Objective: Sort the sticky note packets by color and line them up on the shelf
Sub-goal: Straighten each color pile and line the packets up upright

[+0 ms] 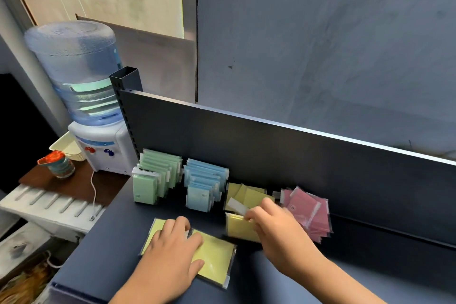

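Left hand (172,244) lies flat w/ straight fingers on two yellow packets (217,254) at the shelf (370,279) front. Right hand (269,219) pinches another yellow packet (240,228) by the yellow row. Packets look light, thin & slippery in plastic, so best grab by edges.

under left hand (172,245): two flat packets (217,258) on the shelf (320,276) | under right hand (274,223): one packet (238,228) | behind right hand: loose packet heap (246,196) | right of it: another heap (308,210) | behind left hand: two upright rows (158,177), side by side, against back panel (271,153) | far left, off the shelf: water dispenser (98,140)
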A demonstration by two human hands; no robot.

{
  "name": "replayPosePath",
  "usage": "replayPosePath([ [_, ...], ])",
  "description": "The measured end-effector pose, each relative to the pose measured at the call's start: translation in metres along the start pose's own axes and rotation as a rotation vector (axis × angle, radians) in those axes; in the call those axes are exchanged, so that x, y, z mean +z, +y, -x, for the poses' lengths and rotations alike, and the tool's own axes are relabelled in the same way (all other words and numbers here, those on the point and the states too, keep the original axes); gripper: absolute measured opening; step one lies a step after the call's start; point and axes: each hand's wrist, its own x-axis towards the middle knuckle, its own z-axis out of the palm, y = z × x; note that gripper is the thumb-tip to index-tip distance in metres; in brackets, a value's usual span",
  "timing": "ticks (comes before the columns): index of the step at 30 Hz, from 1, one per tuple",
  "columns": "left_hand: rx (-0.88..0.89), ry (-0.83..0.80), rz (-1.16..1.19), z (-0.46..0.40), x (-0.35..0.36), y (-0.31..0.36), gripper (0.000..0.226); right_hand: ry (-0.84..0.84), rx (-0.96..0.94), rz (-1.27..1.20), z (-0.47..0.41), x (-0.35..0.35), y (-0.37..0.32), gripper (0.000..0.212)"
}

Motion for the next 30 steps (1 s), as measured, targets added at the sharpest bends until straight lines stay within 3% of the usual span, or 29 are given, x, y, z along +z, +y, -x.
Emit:
replayPosePath([
  [4, -0.013, 0.013, 0.021, 0.001, -0.006, -0.004, 0.031, 0.160, 0.133, -0.382, -0.005, -0.021, -0.016, 0.021],
  [6, -0.068, 0.033, 0.083, 0.004, -0.019, -0.009, 0.035, 0.077, 0.241, -0.547, -0.006, -0.025, -0.029, 0.020],
  [8, -0.073, 0.070, 0.226, 0.006, -0.028, -0.014, 0.056, -0.080, 0.260, -0.615, -0.007, -0.014, -0.042, 0.014],
  [11, 0.022, -0.020, 0.360, 0.008, -0.035, -0.015, 0.075, -0.183, 0.122, -0.406, -0.006, 0.022, -0.053, 0.012],
  [14, 0.133, -0.220, 0.277, 0.007, -0.031, -0.003, 0.085, -0.082, -0.025, -0.085, -0.010, 0.041, -0.042, 0.025],
  [17, 0.146, -0.168, 0.181, 0.002, -0.022, -0.001, 0.080, 0.047, 0.057, 0.061, -0.023, 0.022, -0.018, 0.039],
  [21, 0.115, -0.123, 0.173, -0.002, -0.017, -0.006, 0.079, -0.198, 0.238, 0.330, -0.040, -0.004, 0.009, 0.079],
  [23, 0.108, -0.124, 0.170, -0.002, -0.016, -0.007, 0.079, -0.295, 0.259, 0.366, -0.046, -0.004, 0.013, 0.075],
  [26, 0.100, -0.121, 0.165, -0.001, -0.016, -0.009, 0.079, -0.263, 0.227, 0.371, -0.051, -0.002, 0.015, 0.060],
  [30, 0.064, -0.149, 0.149, 0.000, -0.019, -0.010, 0.080, -0.281, 0.196, 0.389, -0.054, 0.004, 0.014, 0.067],
])
